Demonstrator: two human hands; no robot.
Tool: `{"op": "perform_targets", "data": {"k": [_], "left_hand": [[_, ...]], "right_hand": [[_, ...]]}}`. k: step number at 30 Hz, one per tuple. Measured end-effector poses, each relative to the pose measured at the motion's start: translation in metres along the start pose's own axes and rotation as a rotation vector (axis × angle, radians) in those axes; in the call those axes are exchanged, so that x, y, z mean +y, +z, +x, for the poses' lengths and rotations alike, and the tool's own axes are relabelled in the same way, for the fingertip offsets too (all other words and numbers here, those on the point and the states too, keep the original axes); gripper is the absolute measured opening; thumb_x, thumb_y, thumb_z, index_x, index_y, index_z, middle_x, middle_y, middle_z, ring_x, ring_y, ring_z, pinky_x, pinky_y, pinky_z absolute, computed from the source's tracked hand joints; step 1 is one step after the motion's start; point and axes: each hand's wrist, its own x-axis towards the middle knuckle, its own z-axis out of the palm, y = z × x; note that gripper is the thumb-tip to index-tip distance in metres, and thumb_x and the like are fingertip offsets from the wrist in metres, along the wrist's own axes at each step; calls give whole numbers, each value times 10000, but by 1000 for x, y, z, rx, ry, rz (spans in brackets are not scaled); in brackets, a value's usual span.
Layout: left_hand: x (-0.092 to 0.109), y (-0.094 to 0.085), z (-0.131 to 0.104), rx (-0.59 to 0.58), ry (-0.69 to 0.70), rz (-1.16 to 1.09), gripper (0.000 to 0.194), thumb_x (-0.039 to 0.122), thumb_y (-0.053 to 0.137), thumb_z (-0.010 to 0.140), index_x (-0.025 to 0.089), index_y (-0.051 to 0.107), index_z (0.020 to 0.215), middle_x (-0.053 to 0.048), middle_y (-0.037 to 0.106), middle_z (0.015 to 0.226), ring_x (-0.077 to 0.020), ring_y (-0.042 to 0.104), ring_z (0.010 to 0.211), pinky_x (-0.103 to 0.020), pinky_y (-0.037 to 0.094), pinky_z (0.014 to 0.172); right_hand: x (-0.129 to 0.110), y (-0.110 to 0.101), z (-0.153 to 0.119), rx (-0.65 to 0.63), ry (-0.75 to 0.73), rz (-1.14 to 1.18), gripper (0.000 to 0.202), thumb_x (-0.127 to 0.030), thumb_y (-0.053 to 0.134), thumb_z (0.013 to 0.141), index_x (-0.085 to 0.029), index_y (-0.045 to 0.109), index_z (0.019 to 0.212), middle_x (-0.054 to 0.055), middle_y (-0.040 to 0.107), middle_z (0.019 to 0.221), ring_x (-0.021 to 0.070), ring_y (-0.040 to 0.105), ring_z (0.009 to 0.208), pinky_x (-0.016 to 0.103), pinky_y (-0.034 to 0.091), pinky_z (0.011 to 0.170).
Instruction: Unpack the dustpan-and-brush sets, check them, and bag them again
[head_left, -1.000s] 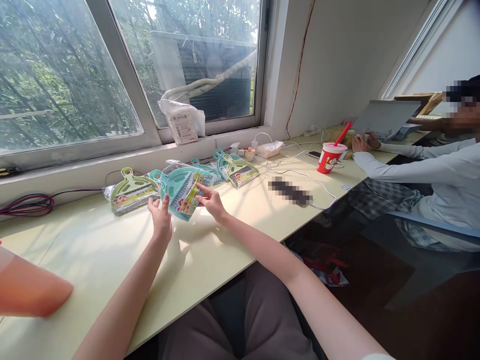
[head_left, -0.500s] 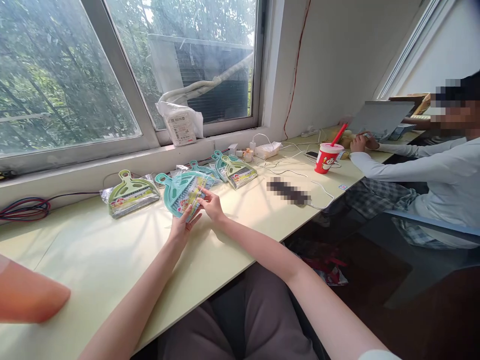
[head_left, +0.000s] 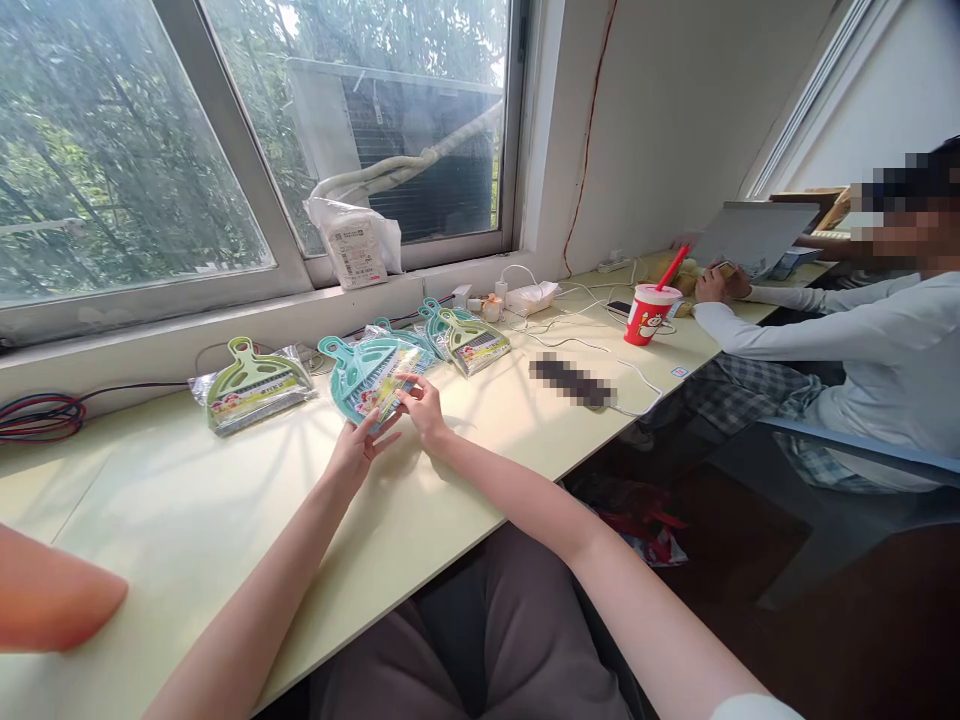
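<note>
Dark trousers (head_left: 525,610) are seen below the front edge of a pale yellow table (head_left: 202,530), where an orange object (head_left: 60,595), cut off by the frame, is set at the near left. Past it, a turquoise dustpan set (head_left: 354,376), wrapped in clear film, is held up in sunlight before the seated person. By the right hand (head_left: 421,408), the near right edge of the package is clamped between thumb and fingers, over a colourfully printed label (head_left: 388,385). By the thumb of the left hand (head_left: 358,452), the lower edge is touched, with other fingers spread below; whether the package is gripped there cannot be told. The round-holed handle is pointed toward the window, and whether the far end is rested on the table cannot be made out.

Just to the left, a green dustpan set (head_left: 255,390) is laid flat in its wrapping. To the right, a dark object (head_left: 571,382), blurred out, is joined by a white cable (head_left: 637,402). Beyond the held package, more turquoise dustpans (head_left: 435,318) and a second green set (head_left: 474,345) are bunched together. Farther right, a red cup (head_left: 649,318) is topped by a red straw, near a co-worker in a white long-sleeved top (head_left: 885,340), by whose hands a small item is held. On the sill, a plastic-wrapped pack (head_left: 356,252) is propped against the window (head_left: 135,150), through which trees are seen.
</note>
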Motion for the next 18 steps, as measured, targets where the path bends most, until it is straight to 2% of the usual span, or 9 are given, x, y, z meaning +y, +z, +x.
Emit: {"op": "perform_targets", "data": {"k": [2,4,6,8,10,12,15,17,18], "left_hand": [[0,1,-1,-33,-29,21,500,367,696,857,248,558,1322,-131,643,1347,-298,685,1141,-419,617,827],[1,-2,0,2,-9,16,505,455,629,891,249,552,1345,-133,646,1341,-300,702,1101,-428,623,799],[4,-7,2,59,22,23,475,419,618,893,221,571,1323,-133,667,1301,-274,719,1048,-396,626,780],[5,-14,6,96,25,54,431,295,657,853,174,602,1263,-133,712,1188,-239,740,948,-337,624,735],[6,-19,10,122,3,74,373,184,677,801,126,633,1167,-123,745,1033,-211,748,819,-282,611,662],[4,-23,13,149,-6,70,304,130,674,775,96,648,1076,-110,748,911,-197,738,727,-257,596,606],[2,-26,16,176,-2,64,251,96,673,760,83,651,1010,-102,742,830,-197,728,685,-259,593,578],[2,-30,19,175,-11,68,262,81,663,759,85,653,1020,-106,744,821,-207,732,695,-263,595,573],[2,-33,20,179,-20,67,275,75,656,760,87,652,1035,-106,744,818,-210,733,695,-263,594,568]], "right_hand": [[-1,-1,1,20,8,-14,128,-182,669,793,-184,682,920,22,709,839,140,691,762,328,632,797],[-2,0,1,8,-5,-19,71,-200,674,787,-186,659,856,20,700,845,136,687,784,324,631,805],[-2,0,1,-31,-21,-33,66,-208,677,782,-189,644,837,18,695,860,134,686,804,329,631,813],[-1,1,0,-73,-31,-74,68,-216,674,784,-191,638,835,17,689,872,137,688,805,336,632,812],[3,1,0,-96,-29,-122,125,-225,677,786,-202,645,905,9,680,870,145,692,795,336,635,789],[7,0,0,-96,-3,-153,295,-230,692,788,-232,624,1076,-10,673,855,153,695,784,327,638,749],[12,-1,3,-77,53,-186,564,-272,737,798,-287,499,1309,-48,659,798,152,691,726,301,628,682],[12,-2,5,-92,64,-232,591,-347,736,832,-304,466,1357,-62,643,755,150,682,650,289,613,644],[11,-4,6,-108,56,-271,539,-390,707,865,-305,483,1349,-63,634,734,149,673,607,289,604,630]]}}
